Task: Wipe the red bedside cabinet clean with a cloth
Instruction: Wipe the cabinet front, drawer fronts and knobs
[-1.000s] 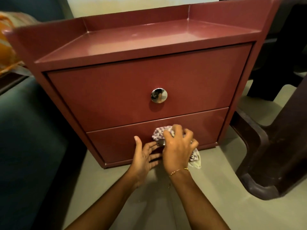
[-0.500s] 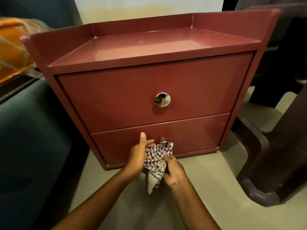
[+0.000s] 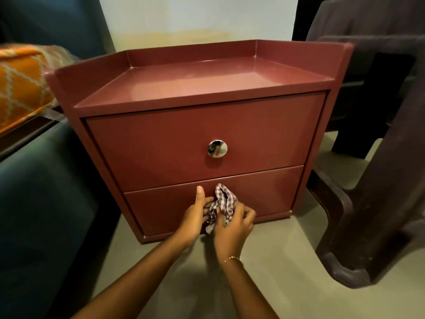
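The red bedside cabinet [image 3: 161, 143] stands on the floor in front of me, with a rimmed top and two drawers. A round chrome knob [image 3: 217, 148] shows on the upper drawer. The lower drawer's knob is hidden behind the bunched checked cloth [image 3: 222, 201]. My left hand [image 3: 195, 215] holds the cloth's left side, thumb pointing up against the lower drawer front. My right hand [image 3: 234, 226], with a thin gold bracelet at the wrist, grips the cloth from the right and below.
A dark teal upholstered bed side [image 3: 41, 192] runs close along the left, with an orange patterned bedding [image 3: 20, 88] above it. A dark brown plastic chair [image 3: 368, 203] stands close on the right. Pale floor [image 3: 287, 284] lies in front of the cabinet.
The cloth went from pressed on the lower drawer under my right hand to bunched between both hands, then lifted back up over the lower knob. The view has pulled back and up.
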`<state>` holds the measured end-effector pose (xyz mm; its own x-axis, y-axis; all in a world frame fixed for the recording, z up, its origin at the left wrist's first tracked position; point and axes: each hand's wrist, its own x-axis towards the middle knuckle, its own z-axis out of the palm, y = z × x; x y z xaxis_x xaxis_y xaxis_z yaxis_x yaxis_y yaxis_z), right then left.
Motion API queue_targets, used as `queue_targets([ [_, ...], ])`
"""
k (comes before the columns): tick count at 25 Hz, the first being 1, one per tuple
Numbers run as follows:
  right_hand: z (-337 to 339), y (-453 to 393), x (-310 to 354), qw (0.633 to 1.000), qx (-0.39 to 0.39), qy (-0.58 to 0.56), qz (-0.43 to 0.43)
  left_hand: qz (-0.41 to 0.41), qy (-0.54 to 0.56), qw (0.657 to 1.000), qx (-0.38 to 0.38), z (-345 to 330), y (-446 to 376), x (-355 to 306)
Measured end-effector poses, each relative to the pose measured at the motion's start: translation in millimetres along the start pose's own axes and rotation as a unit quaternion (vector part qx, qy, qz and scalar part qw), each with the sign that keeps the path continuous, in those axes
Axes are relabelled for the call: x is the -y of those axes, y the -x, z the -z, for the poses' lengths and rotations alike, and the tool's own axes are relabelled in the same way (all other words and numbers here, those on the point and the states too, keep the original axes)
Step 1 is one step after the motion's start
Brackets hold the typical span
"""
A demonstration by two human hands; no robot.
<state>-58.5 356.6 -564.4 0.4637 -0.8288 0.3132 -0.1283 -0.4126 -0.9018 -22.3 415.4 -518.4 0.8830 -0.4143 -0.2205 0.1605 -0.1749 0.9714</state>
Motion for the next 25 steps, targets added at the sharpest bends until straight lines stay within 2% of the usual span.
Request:
queue_targets([
  [1,-2,-7,-2,0.999,0.031,0.039,0.005,0.000,0.001,1.000,0.006,1,0,1],
  [3,0,-18,-10,0.993,0.076,0.063,-0.059,0.006,0.002,1.000,0.023,4,0,2],
  [5,5,-16,-5,0.991,0.065,0.041,-0.106,0.016,0.008,0.999,0.042,7,2,2],
  [8,5,-9,-1,0.994,0.081,0.063,-0.029,0.028,0.010,0.996,0.085,12,4,0],
  [10,11,-26,-2,0.984,0.095,0.075,-0.131,0.035,-0.003,0.996,0.084,13,6,-5],
  [11,17,-36,-2,0.978,0.075,0.053,-0.186,0.021,-0.006,0.998,0.059,12,8,-10],
  [12,27,-45,0,0.978,0.029,0.014,-0.204,-0.014,-0.002,1.000,0.019,9,9,-17],
  [13,35,-50,8,0.984,-0.031,-0.031,-0.175,-0.066,0.013,0.997,-0.031,7,9,-29],
  [15,45,-51,44,0.991,-0.106,-0.085,-0.015,-0.174,0.053,0.978,-0.105,4,10,-60],
  [17,41,-49,84,0.980,-0.097,-0.049,0.166,-0.219,0.061,0.967,-0.117,2,9,-82],
  [18,37,-50,96,0.972,-0.083,-0.012,0.219,-0.216,0.053,0.969,-0.109,1,9,-89],
  [20,34,-60,98,0.972,-0.066,0.041,0.220,-0.178,0.057,0.978,-0.088,0,12,-96],
  [23,49,-78,74,0.998,-0.063,0.006,0.029,-0.152,0.047,0.986,-0.040,5,17,-107],
  [24,54,-80,71,0.997,-0.072,-0.013,0.014,-0.144,0.037,0.988,-0.031,7,19,-111],
  [25,56,-83,72,0.996,-0.076,-0.028,0.036,-0.139,0.021,0.990,-0.033,9,19,-116],
])
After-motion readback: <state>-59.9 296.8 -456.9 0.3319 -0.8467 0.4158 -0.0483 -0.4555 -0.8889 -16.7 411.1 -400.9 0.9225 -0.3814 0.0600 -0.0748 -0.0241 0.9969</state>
